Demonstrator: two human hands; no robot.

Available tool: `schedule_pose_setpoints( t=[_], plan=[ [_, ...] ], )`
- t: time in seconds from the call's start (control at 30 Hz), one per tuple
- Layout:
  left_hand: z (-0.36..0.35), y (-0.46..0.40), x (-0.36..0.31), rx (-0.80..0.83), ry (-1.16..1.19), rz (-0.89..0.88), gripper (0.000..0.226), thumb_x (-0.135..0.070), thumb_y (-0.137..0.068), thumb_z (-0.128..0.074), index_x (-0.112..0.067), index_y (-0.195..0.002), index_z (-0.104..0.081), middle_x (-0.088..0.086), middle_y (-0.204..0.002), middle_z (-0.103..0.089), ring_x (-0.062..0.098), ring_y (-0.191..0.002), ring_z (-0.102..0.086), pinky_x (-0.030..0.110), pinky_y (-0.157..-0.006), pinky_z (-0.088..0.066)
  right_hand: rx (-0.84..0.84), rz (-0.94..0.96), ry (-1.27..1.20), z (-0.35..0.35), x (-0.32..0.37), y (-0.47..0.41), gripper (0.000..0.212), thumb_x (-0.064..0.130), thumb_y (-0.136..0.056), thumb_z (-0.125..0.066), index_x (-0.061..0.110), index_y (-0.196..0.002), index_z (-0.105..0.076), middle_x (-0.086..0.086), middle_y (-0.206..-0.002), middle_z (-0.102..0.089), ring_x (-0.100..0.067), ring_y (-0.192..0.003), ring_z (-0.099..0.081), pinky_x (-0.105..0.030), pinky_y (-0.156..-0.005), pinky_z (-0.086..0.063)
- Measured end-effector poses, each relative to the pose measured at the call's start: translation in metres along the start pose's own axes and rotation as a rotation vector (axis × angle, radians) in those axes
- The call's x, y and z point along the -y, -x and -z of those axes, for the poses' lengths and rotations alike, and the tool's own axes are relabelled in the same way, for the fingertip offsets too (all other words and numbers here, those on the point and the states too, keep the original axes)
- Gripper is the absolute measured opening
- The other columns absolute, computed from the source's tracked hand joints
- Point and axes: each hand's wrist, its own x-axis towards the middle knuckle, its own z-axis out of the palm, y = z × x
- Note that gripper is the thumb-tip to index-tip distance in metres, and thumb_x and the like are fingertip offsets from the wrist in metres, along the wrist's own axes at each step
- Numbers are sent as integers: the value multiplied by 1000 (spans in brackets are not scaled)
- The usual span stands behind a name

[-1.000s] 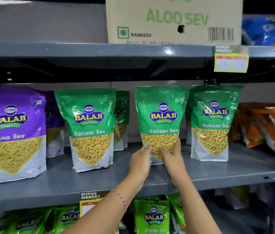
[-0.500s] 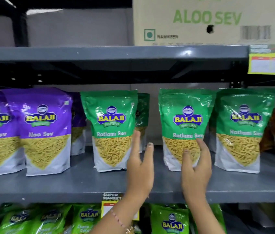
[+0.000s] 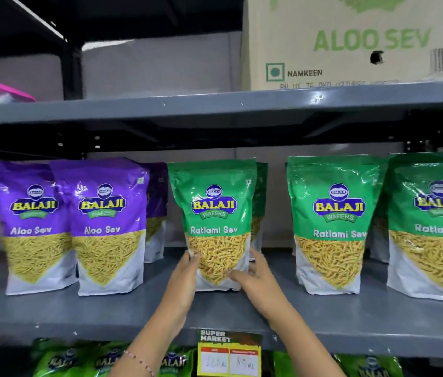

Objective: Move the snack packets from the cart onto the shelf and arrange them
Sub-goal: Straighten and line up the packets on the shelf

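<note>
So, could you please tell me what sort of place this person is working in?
Most likely a supermarket aisle. A shelf-edge price tag reads "Super Market", identical Ratlami Sev packets stand in rows on grey metal shelving, and a stock carton marked "Aloo Sev" sits above.

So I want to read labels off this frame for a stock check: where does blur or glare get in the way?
Head view: the Ratlami Sev packet between both hands reads sharply; the right-edge packet is smeared and glare-streaked; the price tag digits are illegible; the upper shelf edge shows small highlights.
</note>
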Motion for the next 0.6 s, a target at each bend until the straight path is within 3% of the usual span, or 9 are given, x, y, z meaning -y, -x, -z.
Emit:
schedule_pose_setpoints(
  t=[0.2, 0.33, 0.47, 0.6],
  plan=[
    [-8, 0, 1, 41, -72, 61, 29, -40, -98, -43, -36, -120, -60, -23, -118, -63, -8, -108, -54, 15, -83, -38, -134, -31, -82, 8, -6, 4, 61, 27, -84, -68, 28, -138, -38, -2, -124, -63, -18, -111, -61, -32, -88, -48],
    [-19, 4, 1, 45, -98, 78, 29, -42, -95, -46, -36, -119, -61, -22, -118, -65, -6, -107, -57, 18, -84, -40, -216, -23, -132, 10, -10, 3, 57, 25, -82, -68, 29, -132, -41, 1, -118, -67, -18, -109, -63, -39, -96, -50],
    [-25, 4, 5, 43, -115, 89, 42, -50, -91, -48, -36, -131, -55, -14, -127, -65, 6, -119, -57, 28, -100, -42, -255, -14, -137, 10, -9, 5, 60, 26, -83, -68, 31, -134, -38, 1, -121, -66, -18, -111, -62, -41, -100, -48],
    [-25, 6, 4, 39, -66, 93, 36, -44, -94, -50, -34, -127, -58, -16, -121, -67, 3, -115, -58, 22, -89, -41, -264, -11, -106, 8, -10, 5, 67, 28, -81, -67, 30, -139, -34, 0, -125, -64, -19, -114, -60, -44, -102, -48]
  ],
)
